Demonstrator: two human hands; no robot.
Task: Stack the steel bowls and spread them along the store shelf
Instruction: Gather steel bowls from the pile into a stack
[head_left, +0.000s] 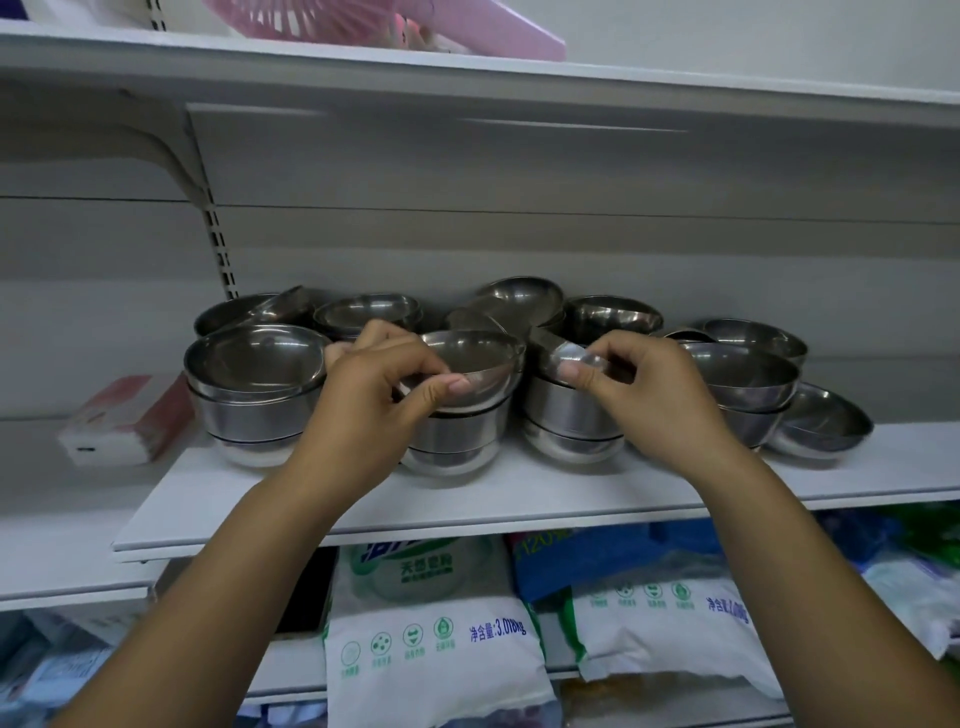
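Now the left hand (379, 384) pinches the top bowl (470, 353) of the middle stack (457, 431) on the shelf (415, 499) — the right hand (639, 384) pinches a tilted bowl (576, 358) just right of it. Nesting likely means carrying leftward.

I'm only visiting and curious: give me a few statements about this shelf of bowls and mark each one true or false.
1. The left hand pinches the rim of the middle stack's top bowl. True.
2. The right hand holds nothing. False: it pinches the rim of a tilted bowl.
3. Everything stacked here is blue plastic. False: the bowls are shiny steel.
4. A pink and white packet lies on the shelf, left of the bowls. True.
5. Nothing is stored underneath. False: white bags lie there.
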